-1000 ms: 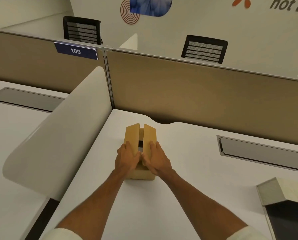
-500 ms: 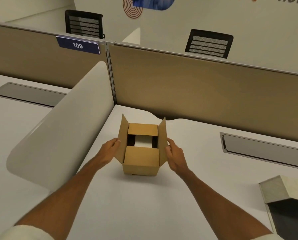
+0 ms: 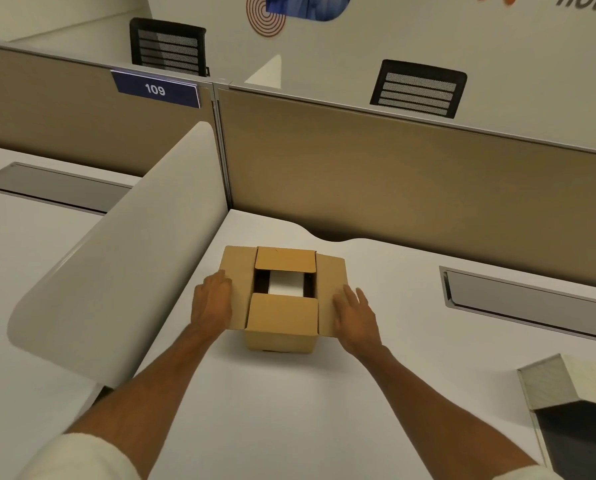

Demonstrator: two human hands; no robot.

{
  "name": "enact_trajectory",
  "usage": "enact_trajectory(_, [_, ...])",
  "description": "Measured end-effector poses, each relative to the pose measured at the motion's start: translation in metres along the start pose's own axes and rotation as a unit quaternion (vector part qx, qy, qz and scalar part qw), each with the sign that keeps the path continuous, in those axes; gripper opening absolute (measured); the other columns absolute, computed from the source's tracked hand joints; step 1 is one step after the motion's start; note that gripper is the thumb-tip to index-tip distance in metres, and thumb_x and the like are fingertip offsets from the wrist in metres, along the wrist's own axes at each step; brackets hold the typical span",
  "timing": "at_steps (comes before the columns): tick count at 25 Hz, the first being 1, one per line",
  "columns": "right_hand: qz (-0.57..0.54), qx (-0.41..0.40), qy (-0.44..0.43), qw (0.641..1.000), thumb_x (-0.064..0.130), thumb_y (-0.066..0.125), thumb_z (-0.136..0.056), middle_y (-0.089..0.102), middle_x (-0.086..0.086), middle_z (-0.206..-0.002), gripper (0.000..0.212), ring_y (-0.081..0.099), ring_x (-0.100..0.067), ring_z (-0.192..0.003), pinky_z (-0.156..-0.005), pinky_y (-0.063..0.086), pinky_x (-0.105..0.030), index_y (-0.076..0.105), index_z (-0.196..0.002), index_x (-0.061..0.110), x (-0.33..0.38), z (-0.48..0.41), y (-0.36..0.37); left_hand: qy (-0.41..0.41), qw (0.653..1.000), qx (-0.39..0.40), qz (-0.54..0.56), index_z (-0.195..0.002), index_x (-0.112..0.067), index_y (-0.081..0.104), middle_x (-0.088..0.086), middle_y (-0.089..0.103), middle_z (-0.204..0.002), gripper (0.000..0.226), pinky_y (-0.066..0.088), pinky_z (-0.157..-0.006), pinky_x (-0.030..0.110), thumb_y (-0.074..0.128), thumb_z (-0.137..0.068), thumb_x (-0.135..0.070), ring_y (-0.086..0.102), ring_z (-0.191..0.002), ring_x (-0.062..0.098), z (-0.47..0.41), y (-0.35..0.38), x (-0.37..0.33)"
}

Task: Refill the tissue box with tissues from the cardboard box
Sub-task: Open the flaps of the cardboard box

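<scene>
White desk (image 3: 289,410) fills the middle of the frame, and the cardboard box (image 3: 282,322) sits on it near the center with white tissues (image 3: 286,283) showing through the gap on top. The left hand (image 3: 211,301) and right hand (image 3: 353,315) lie flat with fingers pressed together, pushing the side flaps down and out. I think the box is light and stiff, and the tissues are soft, so grab the stack by its sides.

Plain brown box (image 3: 282,317) on a white desk (image 3: 289,410), something white inside (image 3: 286,284). Tan partition (image 3: 393,174) behind, navy tag (image 3: 156,89) with white 109. Two black mesh chairs (image 3: 417,88) far back, orange rings (image 3: 265,19) on the white wall.
</scene>
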State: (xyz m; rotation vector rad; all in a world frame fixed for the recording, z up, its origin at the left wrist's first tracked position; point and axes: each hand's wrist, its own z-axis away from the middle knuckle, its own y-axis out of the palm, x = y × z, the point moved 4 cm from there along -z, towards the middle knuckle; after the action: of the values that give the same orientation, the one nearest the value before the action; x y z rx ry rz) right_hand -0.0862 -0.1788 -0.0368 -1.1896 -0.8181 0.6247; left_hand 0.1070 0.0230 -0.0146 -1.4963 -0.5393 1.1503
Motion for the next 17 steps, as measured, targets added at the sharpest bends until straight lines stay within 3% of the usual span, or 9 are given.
enact_trajectory(2, [0.001,-0.022,-0.014,1.0,0.028,0.042,-0.096,0.051,-0.011,-0.133,0.031,0.048,-0.028,-0.119,-0.1,0.043,-0.036,0.05,-0.122,0.011,0.006,-0.007,-0.004,-0.022,0.999,0.045,-0.016,-0.109,-0.002,0.056,0.016,0.062,-0.115,0.022,0.048,-0.079,0.036,0.051,-0.094,-0.017,0.061,-0.1,0.03,-0.005,0.005,-0.007])
enact_trajectory(4, [-0.038,-0.044,0.009,0.998,0.026,0.048,-0.095,0.057,-0.009,-0.122,0.026,0.055,-0.022,-0.105,-0.092,0.046,-0.031,0.052,-0.114,0.01,0.008,-0.014,-0.011,-0.031,0.998,0.047,0.03,-0.104,-0.001,0.056,0.018,0.062,-0.111,0.03,0.048,-0.077,0.039,0.044,-0.097,-0.028,0.059,-0.1,0.032,-0.01,0.005,-0.015])
enact_trajectory(6, [-0.074,-0.044,-0.002,0.996,0.022,0.047,-0.095,0.055,-0.008,-0.126,0.027,0.055,-0.022,-0.108,-0.092,0.047,-0.032,0.049,-0.119,0.01,0.012,-0.022,-0.015,-0.038,0.997,0.051,0.035,-0.107,-0.002,0.056,0.017,0.06,-0.113,0.041,0.047,-0.078,0.04,0.042,-0.098,-0.039,0.056,-0.105,0.033,-0.015,0.008,-0.022])
enact_trajectory(11, [-0.047,-0.009,-0.138,0.989,0.023,0.038,-0.1,0.044,-0.004,-0.143,0.039,0.044,-0.024,-0.128,-0.108,0.036,-0.036,0.046,-0.137,0.014,0.036,-0.042,-0.018,-0.091,0.993,0.064,0.028,-0.12,-0.004,0.052,0.016,0.053,-0.126,0.051,0.047,-0.086,0.042,0.049,-0.093,-0.047,0.05,-0.116,0.035,-0.021,0.02,-0.034])
enact_trajectory(14, [-0.09,0.0,-0.111,0.99,0.023,0.038,-0.098,0.051,-0.005,-0.136,0.035,0.045,-0.026,-0.125,-0.106,0.035,-0.034,0.055,-0.128,0.014,0.035,-0.049,-0.009,-0.124,0.989,0.054,0.067,-0.126,0.0,0.045,0.018,0.047,-0.13,0.053,0.047,-0.091,0.044,0.059,-0.089,-0.035,0.047,-0.118,0.037,-0.021,0.027,-0.039])
enact_trajectory(17, [-0.141,-0.027,-0.076,0.987,0.029,0.037,-0.099,0.052,-0.004,-0.132,0.032,0.046,-0.025,-0.121,-0.103,0.035,-0.037,0.052,-0.123,0.017,0.032,-0.05,-0.003,-0.156,0.979,0.06,0.117,-0.127,0.001,0.042,0.018,0.044,-0.131,0.054,0.046,-0.094,0.046,0.063,-0.085,-0.027,0.046,-0.118,0.037,-0.022,0.031,-0.043])
